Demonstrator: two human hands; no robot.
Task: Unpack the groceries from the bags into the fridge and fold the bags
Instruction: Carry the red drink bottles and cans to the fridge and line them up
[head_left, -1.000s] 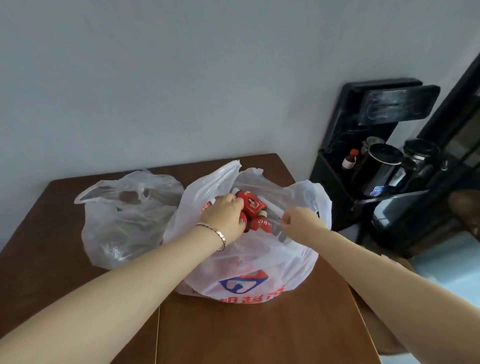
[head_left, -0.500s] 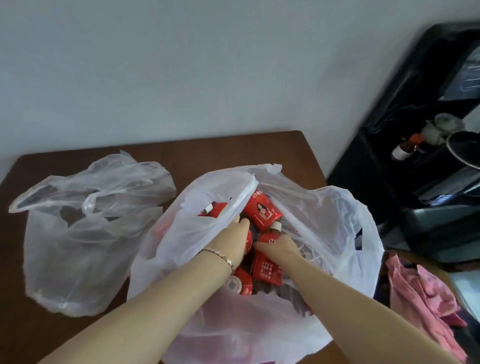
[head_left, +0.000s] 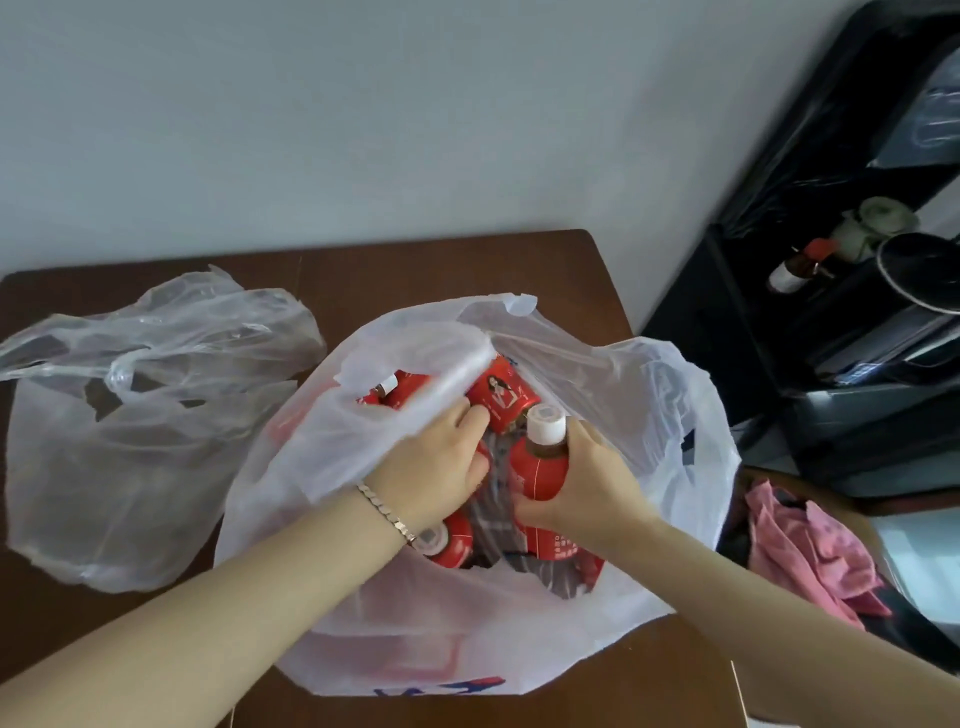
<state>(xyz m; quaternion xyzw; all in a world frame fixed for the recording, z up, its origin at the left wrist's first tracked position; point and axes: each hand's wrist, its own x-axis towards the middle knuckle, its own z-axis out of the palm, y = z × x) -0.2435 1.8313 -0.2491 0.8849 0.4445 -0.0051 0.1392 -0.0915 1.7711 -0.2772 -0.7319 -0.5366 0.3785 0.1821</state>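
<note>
1. A white plastic shopping bag with red and blue print (head_left: 660, 405) stands open on a dark brown wooden table (head_left: 415, 265), in front of the person.
2. Both hands reach into its mouth, among several red-labelled drink bottles packed inside.
3. The right hand (head_left: 592, 483) is wrapped round one red-labelled bottle with a white cap (head_left: 540, 462), which stands upright above the others, near the middle of the opening.
4. The left hand (head_left: 431, 467), with a thin metal bracelet (head_left: 387, 512) on its wrist, lies just beside it. Its fingers curl against another red bottle, lying tilted (head_left: 501, 397); whether they grasp it cannot be told.
5. The bag's left rim drapes over the back of the left hand.
6. A thin clear plastic bag (head_left: 130, 441) slumps on the table to the left, apart from both hands.
7. A pink cloth (head_left: 800, 545) lies off the table's right edge.
</note>
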